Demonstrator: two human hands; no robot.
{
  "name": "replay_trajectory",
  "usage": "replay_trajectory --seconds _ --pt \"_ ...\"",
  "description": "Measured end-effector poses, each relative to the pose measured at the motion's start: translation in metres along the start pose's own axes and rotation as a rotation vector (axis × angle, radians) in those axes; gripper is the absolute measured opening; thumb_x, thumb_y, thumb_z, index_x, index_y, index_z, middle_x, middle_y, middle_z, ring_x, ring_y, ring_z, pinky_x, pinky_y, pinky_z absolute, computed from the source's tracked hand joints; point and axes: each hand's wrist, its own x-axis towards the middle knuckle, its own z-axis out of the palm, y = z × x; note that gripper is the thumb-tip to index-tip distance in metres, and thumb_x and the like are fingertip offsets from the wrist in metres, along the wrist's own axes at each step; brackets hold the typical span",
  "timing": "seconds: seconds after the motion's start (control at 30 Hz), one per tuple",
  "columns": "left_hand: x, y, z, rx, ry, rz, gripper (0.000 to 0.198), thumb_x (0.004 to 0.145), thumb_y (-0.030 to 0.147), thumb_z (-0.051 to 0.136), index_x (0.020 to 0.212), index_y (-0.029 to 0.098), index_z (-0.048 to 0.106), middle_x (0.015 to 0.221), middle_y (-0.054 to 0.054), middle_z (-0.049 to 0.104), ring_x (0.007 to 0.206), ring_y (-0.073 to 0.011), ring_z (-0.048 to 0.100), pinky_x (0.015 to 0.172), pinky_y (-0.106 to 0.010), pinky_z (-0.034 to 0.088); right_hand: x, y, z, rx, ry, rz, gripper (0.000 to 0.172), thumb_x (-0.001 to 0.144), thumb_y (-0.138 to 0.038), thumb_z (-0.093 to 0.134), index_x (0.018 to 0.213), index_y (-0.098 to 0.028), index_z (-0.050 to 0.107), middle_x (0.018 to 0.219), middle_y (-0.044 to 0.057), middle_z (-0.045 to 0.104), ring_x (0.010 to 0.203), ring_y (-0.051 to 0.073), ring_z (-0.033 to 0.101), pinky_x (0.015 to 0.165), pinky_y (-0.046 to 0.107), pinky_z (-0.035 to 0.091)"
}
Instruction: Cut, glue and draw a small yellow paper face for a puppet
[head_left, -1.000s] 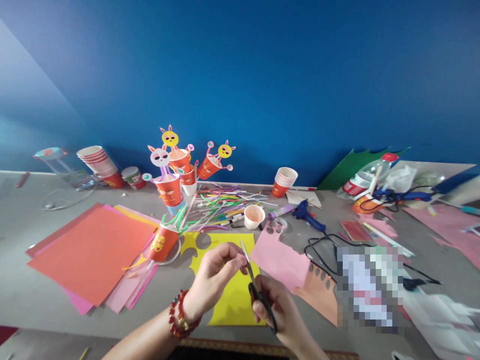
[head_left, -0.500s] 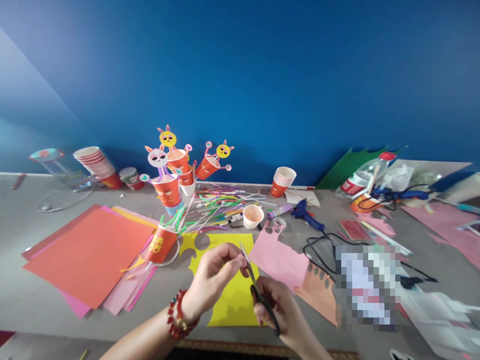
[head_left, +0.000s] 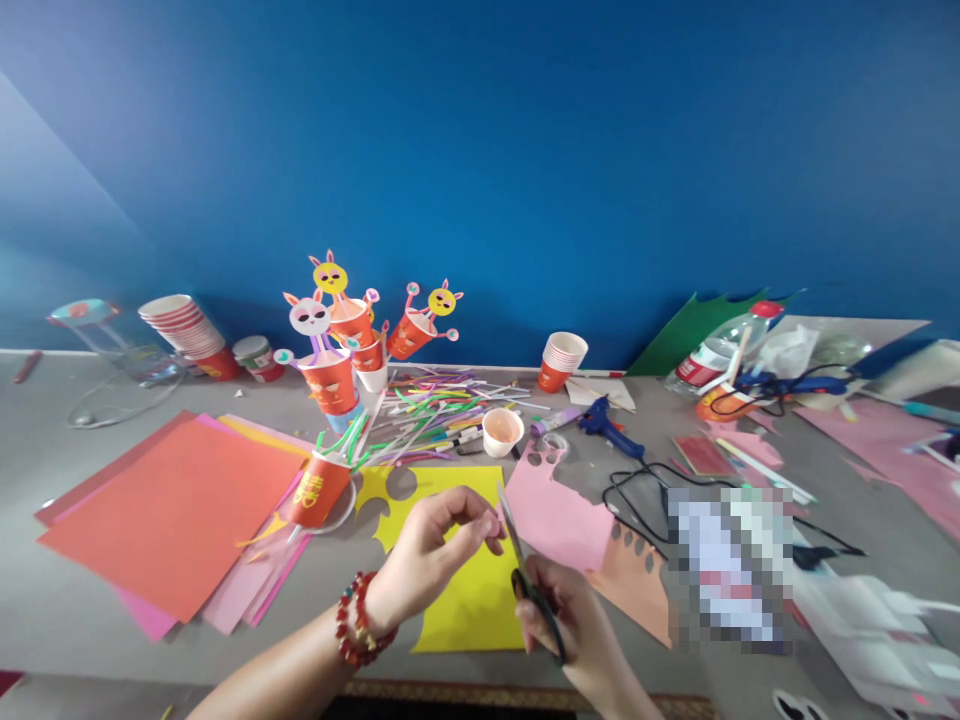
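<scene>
My right hand (head_left: pixel 568 612) grips a pair of scissors (head_left: pixel 513 525) by the black handles, and the blades point up and away from me. Just left of the blades, the thumb and fingertips of my left hand (head_left: pixel 439 545) are pinched together. Whatever they hold is too small to make out. A bracelet of red beads (head_left: pixel 358 630) circles my left wrist. Beneath both hands lies a yellow sheet (head_left: pixel 457 625) with rounded cut-outs along its upper left. To its right are a pink sheet (head_left: pixel 562 518) and an orange sheet (head_left: pixel 637 590), both with holes cut along an edge.
Decorated red cups (head_left: pixel 330 385) with paper animal faces stand at the back left. Pipe cleaners (head_left: pixel 435 400) lie scattered behind a small paper tub (head_left: pixel 502 432). A blue glue gun (head_left: pixel 611 430) trails black cable. Coloured sheets (head_left: pixel 172 510) are piled at left; a bottle (head_left: pixel 720 350) leans at right.
The scissors and my right hand have shifted slightly right, so the blades stand a little apart from my left fingertips. My left hand stays pinched in nearly the same place.
</scene>
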Motion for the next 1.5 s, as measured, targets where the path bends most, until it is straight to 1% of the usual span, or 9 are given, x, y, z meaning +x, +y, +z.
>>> replay_trajectory --seconds 0.13,0.23,0.37,0.5,0.9,0.97,1.07,1.17,1.5 --pt "0.002 0.002 0.000 0.143 -0.043 0.011 0.025 0.098 0.033 0.054 0.084 0.014 0.063 0.082 -0.006 0.066 0.076 -0.0168 0.064 0.074 -0.028 0.049 0.004 -0.008 -0.006 0.026 0.147 -0.116 0.052 0.073 -0.070 0.070 0.074 -0.019 0.058 0.064 0.002 0.059 0.056 0.016 0.056 0.052 0.025 0.045" --pt "0.003 0.004 0.002 0.288 -0.076 0.030 0.023 0.096 0.029 0.056 0.077 0.016 0.060 0.080 -0.004 0.064 0.076 -0.0153 0.060 0.074 -0.026 0.045 0.011 -0.015 -0.007 0.065 0.231 -0.154 0.036 0.079 -0.051 0.075 0.087 -0.019 0.061 0.082 0.005 0.064 0.067 0.017 0.060 0.060 0.026 0.050" --pt "0.003 0.004 0.004 0.426 -0.117 0.032 0.018 0.091 0.022 0.060 0.075 0.017 0.058 0.078 -0.002 0.064 0.075 -0.0143 0.058 0.072 -0.025 0.043 0.020 -0.021 -0.006 0.093 0.181 -0.148 0.024 0.078 -0.028 0.077 0.091 -0.021 0.058 0.081 0.000 0.062 0.071 0.016 0.060 0.065 0.024 0.050" --pt "0.002 0.003 0.003 0.476 -0.134 0.053 0.016 0.089 0.018 0.062 0.074 0.017 0.059 0.077 -0.001 0.064 0.073 -0.0136 0.059 0.072 -0.024 0.043 0.024 -0.029 -0.005 0.077 0.142 -0.135 0.020 0.074 -0.022 0.075 0.086 -0.020 0.058 0.073 -0.002 0.059 0.065 0.014 0.055 0.060 0.023 0.047" --pt "-0.009 -0.011 0.009 0.281 0.049 0.074 0.027 0.098 0.033 0.053 0.077 0.017 0.056 0.076 -0.002 0.059 0.072 -0.0148 0.055 0.071 -0.026 0.043 0.024 -0.035 0.011 0.174 0.290 -0.152 0.026 0.073 -0.033 0.079 0.084 -0.020 0.058 0.071 -0.002 0.060 0.061 0.014 0.055 0.055 0.023 0.046" --pt "-0.009 -0.010 0.007 0.246 0.078 0.079 0.027 0.098 0.033 0.053 0.077 0.017 0.056 0.076 -0.002 0.059 0.073 -0.0153 0.055 0.072 -0.026 0.043 0.021 -0.032 0.009 0.156 0.241 -0.126 0.029 0.076 -0.040 0.078 0.083 -0.019 0.058 0.072 -0.001 0.058 0.062 0.013 0.053 0.056 0.023 0.044" --pt "-0.008 -0.007 0.004 0.194 0.103 0.090 0.025 0.098 0.033 0.053 0.079 0.017 0.057 0.078 -0.003 0.059 0.076 -0.0163 0.056 0.073 -0.027 0.044 0.015 -0.024 0.008 0.137 0.049 -0.105 0.043 0.080 -0.058 0.071 0.079 -0.018 0.056 0.067 -0.002 0.053 0.058 0.011 0.047 0.053 0.022 0.038" --pt "-0.007 -0.003 0.002 0.147 0.116 0.101 0.025 0.098 0.033 0.054 0.080 0.017 0.059 0.082 -0.005 0.061 0.080 -0.0175 0.058 0.076 -0.028 0.045 0.008 -0.015 0.010 0.131 -0.099 -0.081 0.058 0.075 -0.074 0.066 0.075 -0.018 0.053 0.061 -0.003 0.049 0.053 0.010 0.040 0.050 0.022 0.031" --pt "-0.006 -0.003 0.006 0.128 0.098 0.110 0.024 0.098 0.030 0.054 0.078 0.017 0.058 0.079 -0.003 0.059 0.078 -0.0164 0.055 0.075 -0.027 0.044 0.004 -0.013 0.015 0.117 -0.139 -0.035 0.062 0.071 -0.081 0.062 0.072 -0.020 0.050 0.056 -0.002 0.053 0.048 0.011 0.043 0.049 0.023 0.035"
